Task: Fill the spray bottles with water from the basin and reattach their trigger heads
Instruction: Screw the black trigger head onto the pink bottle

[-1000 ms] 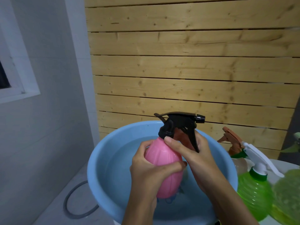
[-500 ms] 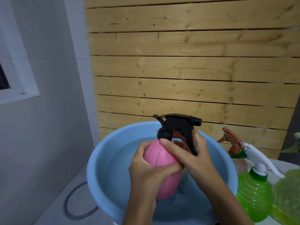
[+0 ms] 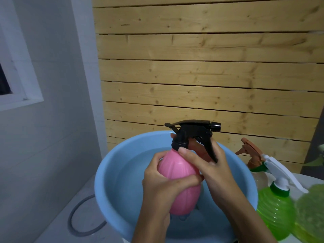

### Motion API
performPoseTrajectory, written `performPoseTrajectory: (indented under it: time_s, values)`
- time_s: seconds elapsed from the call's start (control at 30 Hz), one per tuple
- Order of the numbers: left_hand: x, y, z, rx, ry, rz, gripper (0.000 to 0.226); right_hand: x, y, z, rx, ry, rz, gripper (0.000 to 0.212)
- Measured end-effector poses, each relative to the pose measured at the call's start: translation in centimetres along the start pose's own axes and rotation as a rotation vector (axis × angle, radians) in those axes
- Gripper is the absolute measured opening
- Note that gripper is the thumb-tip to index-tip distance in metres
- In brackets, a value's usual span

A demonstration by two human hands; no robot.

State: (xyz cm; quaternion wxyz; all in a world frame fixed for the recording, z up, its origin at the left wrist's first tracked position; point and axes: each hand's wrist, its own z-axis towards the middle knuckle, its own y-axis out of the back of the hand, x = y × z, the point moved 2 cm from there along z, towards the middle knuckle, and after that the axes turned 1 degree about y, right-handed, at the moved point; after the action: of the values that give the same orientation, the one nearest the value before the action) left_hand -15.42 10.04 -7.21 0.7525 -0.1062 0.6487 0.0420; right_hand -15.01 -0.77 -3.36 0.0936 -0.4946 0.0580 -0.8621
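Observation:
Over the blue basin [image 3: 112, 172], which holds water, I hold a pink spray bottle [image 3: 177, 171] upright. My left hand [image 3: 163, 188] grips its body from the left. My right hand [image 3: 210, 171] wraps the black trigger head [image 3: 194, 132] at the bottle's neck, thumb on the collar. To the right stand a green bottle with a white trigger head [image 3: 273, 207], a clear bottle with an orange head [image 3: 250, 153] behind it, and another green bottle [image 3: 310, 211] at the frame's right edge.
A wooden slat wall [image 3: 210, 67] stands close behind the basin. A grey hose loop [image 3: 78, 223] lies on the floor at lower left. The bottles on the right stand on a white surface [image 3: 301, 178].
The trigger head's nozzle has turned slightly while my right hand stays at the collar. My left hand keeps its grip on the pink bottle over the basin.

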Motion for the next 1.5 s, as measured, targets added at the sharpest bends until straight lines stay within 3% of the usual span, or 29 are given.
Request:
performPoseTrajectory:
  time_s: [0.33,0.47,0.63,0.83,0.93,1.03,1.23,1.33,1.5]
  values:
    - [0.4,-0.3,0.2,0.025,-0.022,0.013,0.073,-1.2,1.4,1.0,0.07,-0.258,0.195,0.05]
    - [0.5,-0.1,0.2,0.012,-0.027,0.032,0.071,-1.5,1.2,1.1,0.084,-0.228,0.124,0.047]
    - [0.5,-0.1,0.3,-0.008,-0.013,0.035,0.072,-1.4,1.3,0.7,0.064,-0.158,0.083,0.028]
    - [0.3,0.0,0.2,-0.013,-0.024,0.028,0.073,-0.9,1.1,0.3,0.094,-0.085,0.018,0.039]
    - [0.4,0.0,0.2,-0.025,-0.02,0.017,0.073,-1.0,1.1,0.3,0.109,-0.072,0.023,0.03]
    - [0.5,0.1,0.3,-0.043,-0.028,0.009,0.072,-1.3,1.4,0.4,0.068,-0.075,0.068,0.019]
    - [0.5,0.2,0.3,-0.07,-0.027,-0.002,0.074,-1.3,2.0,0.4,-0.092,-0.019,0.033,0.027]
    - [0.4,0.2,0.2,-0.076,-0.03,0.0,0.071,-1.3,2.3,0.5,-0.187,-0.021,0.092,0.013]
    - [0.5,0.3,0.2,-0.083,-0.034,0.022,0.072,-1.8,2.1,0.8,-0.124,-0.077,0.042,0.03]
